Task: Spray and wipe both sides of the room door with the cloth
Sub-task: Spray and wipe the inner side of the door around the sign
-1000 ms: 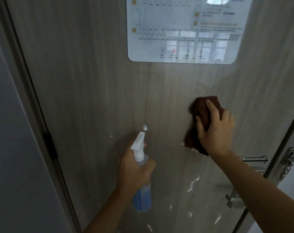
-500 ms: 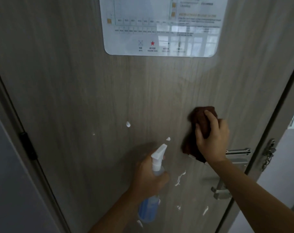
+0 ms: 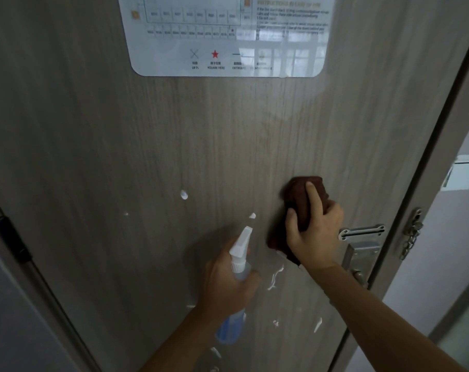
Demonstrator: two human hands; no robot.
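Pressing the cloth (image 3: 299, 208) against the door (image 3: 174, 146), we have our right hand (image 3: 313, 232) curled over it: the forefinger lies straight up the wad, the thumb hooks its left edge, and the other fingers (image 3: 332, 208) fold round its right side. A loose corner hangs below the palm, free of our grip. Our left hand (image 3: 228, 283), lower and to the left, wraps the bottle (image 3: 234, 312) at its neck, nozzle aimed up at the door; we cannot tell whether a finger sits on the trigger.

White foam blobs (image 3: 184, 195) sit above and left of the nozzle, and streaks (image 3: 275, 277) run down just below the cloth. Left too long, we judge they will drip further and dry into marks. Just right of our right wrist stand the chain plate (image 3: 361, 232) and lock plate (image 3: 360, 257); a wide stroke that way could snag the hanging corner or rap our knuckles. Well above our fingers hangs the notice (image 3: 228, 49); spray aimed high could wet it. This face is only part wiped, and the other side is out of sight.
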